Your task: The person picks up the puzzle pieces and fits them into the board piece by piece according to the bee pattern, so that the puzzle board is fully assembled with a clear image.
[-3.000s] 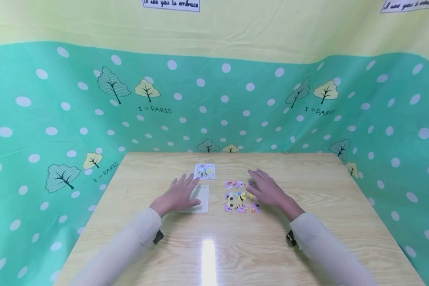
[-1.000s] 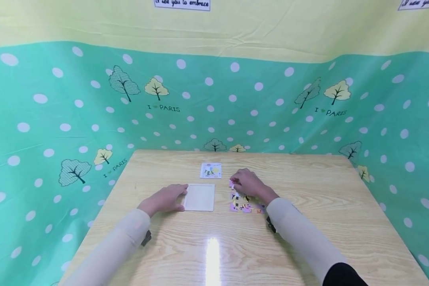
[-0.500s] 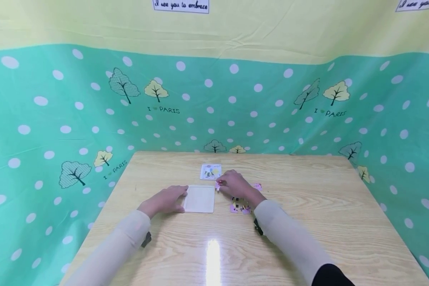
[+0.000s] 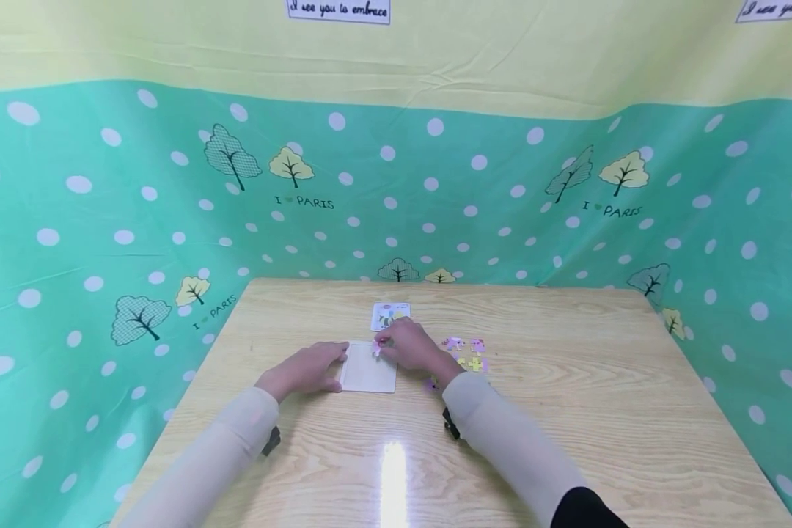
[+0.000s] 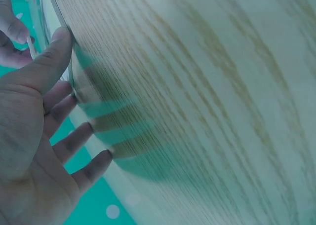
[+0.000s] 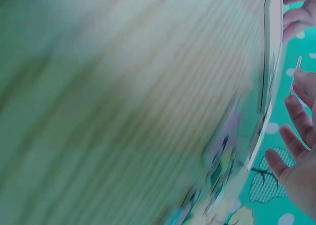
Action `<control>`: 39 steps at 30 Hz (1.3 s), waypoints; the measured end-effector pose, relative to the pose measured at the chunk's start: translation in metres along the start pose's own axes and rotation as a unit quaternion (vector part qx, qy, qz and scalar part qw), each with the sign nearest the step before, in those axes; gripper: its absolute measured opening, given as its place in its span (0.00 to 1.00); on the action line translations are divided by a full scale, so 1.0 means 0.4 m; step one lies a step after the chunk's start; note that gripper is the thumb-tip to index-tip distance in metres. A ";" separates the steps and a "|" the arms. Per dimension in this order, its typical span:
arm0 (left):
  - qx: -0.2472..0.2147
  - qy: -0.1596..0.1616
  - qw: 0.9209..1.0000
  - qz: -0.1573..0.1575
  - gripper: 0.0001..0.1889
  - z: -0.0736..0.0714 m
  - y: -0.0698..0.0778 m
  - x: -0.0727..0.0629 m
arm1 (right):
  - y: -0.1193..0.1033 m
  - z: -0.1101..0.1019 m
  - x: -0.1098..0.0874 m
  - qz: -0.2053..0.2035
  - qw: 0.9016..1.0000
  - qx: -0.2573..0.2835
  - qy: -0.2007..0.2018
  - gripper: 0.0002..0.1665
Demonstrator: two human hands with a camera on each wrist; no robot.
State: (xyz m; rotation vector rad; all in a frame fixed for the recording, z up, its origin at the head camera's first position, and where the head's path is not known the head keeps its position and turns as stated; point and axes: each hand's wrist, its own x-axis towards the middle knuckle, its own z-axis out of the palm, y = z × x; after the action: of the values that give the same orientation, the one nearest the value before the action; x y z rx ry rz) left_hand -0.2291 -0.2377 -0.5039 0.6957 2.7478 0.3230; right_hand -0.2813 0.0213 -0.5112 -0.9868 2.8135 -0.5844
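My right hand (image 4: 414, 346) pinches a small pink puzzle piece (image 4: 376, 347) between thumb and fingertips, over the upper part of a white square puzzle tray (image 4: 369, 375). In the right wrist view the piece (image 6: 296, 69) appears edge-on, raised above the tray, the other fingers spread. At the tray's left side rests my left hand (image 4: 303, 368), thumb and fingertips along its edge. The left wrist view shows that hand's fingers (image 5: 74, 142) spread, with their tips at the tabletop. Several loose puzzle pieces (image 4: 477, 345) lie right of the tray, partly hidden beneath my right wrist and forearm.
A square picture card (image 4: 384, 315) with a bee lies behind the tray, its lower right part covered by my right hand. Wooden tabletop (image 4: 567, 381) surrounds these things. A green dotted cloth (image 4: 429, 220) hangs along the back and sides.
My right hand has gone from the loose pieces leftward to the tray, carrying the pink puzzle piece it picked up. My left hand, earlier over the tray, has settled at its left edge.
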 end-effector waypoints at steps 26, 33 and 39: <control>0.005 0.013 1.000 0.011 0.46 0.020 -0.011 0.013 | -0.083 0.073 0.055 0.030 0.999 -0.037 0.012 0.16; 0.002 0.012 1.000 0.003 0.46 0.016 -0.009 0.010 | -0.097 0.072 0.058 0.042 0.998 -0.051 0.016 0.16; -0.001 0.008 1.000 -0.002 0.46 0.016 -0.012 0.008 | -0.105 0.075 0.060 0.040 0.998 -0.051 0.020 0.15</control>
State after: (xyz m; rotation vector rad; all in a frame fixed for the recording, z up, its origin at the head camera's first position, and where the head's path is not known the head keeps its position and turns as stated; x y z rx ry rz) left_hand -0.2317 -0.2392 -0.5120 0.6909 2.7637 0.3314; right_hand -0.2693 -0.0334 -0.5219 -0.8839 2.9277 -0.4609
